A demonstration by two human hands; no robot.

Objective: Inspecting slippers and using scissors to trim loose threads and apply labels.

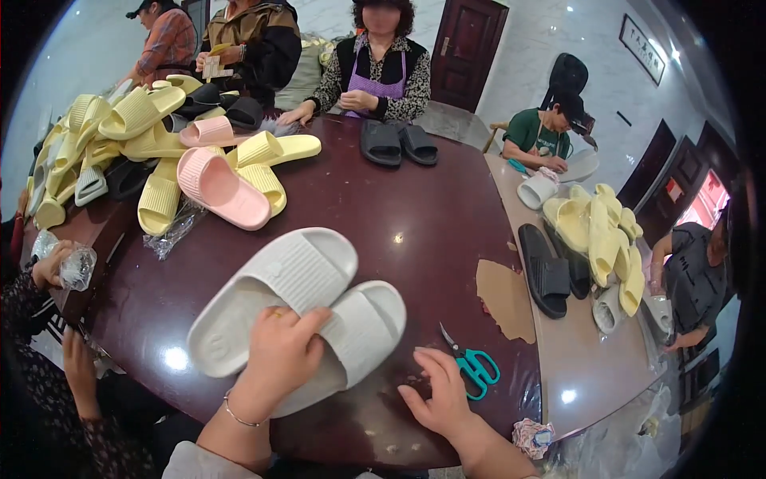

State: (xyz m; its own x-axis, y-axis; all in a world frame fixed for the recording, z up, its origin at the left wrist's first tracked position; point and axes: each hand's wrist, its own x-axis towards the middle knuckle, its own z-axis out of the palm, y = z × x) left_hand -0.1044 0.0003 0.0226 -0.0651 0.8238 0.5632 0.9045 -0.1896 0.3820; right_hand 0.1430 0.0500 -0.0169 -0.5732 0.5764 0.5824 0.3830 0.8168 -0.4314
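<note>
Head camera view: a glossy dark-red table (431, 231) fills the middle of a busy workroom, with a paler tan table (574, 359) along its right side. Across from the camera stands a co-worker in a purple apron (379, 80), one hand laid on the red surface. A heap of mostly pale yellow slippers (155, 144) covers the far left of the red table, two pink slippers (219, 188) at its near edge. Front and center, the pair of white slippers (307, 275) lies side by side, tilted, toes toward the upper right; whether it touches the tabletop cannot be told. Charcoal slippers (381, 144) sit together near the apron. The person's left hand (287, 343) grasps the white pair where the two meet, its fingertips partly hidden. The right hand (439, 395) holds nothing, fingers spread and thumb apart, just beside teal-handled scissors (471, 366) that point away from the camera. Smallest of all, a thin bracelet (242, 411) circles the left wrist.
</note>
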